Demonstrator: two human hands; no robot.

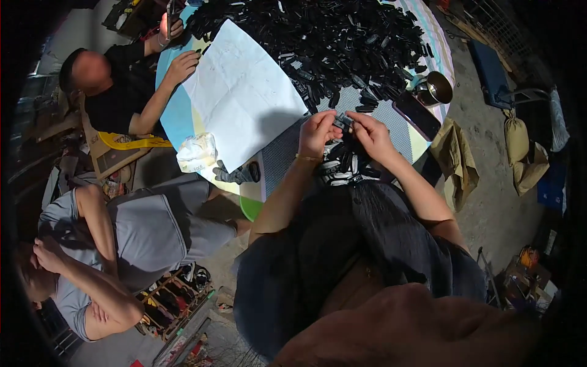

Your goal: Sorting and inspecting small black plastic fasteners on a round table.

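One small dark piece [343, 123] is pinched by nearly closed fingertips of the left hand [315, 136] and the right hand [373, 137], above a textured grey mat [279, 161]; the round metal cup's [444, 92] contents are unclear.

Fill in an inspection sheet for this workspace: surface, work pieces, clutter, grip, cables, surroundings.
Surface: table with a coloured covering; grey textured mat at the near side.
Work pieces: broad heap of small black parts on the far side; black and white pieces close to the body.
Clutter: large white sheet, phone, metal cup.
Grip: left hand pinches a small dark piece; right hand has fingertips at it, too small to tell whether holding.
Cables: nothing seen on the table.
Surroundings: person in black and person in grey, both to the left; brown paper bag to the right.
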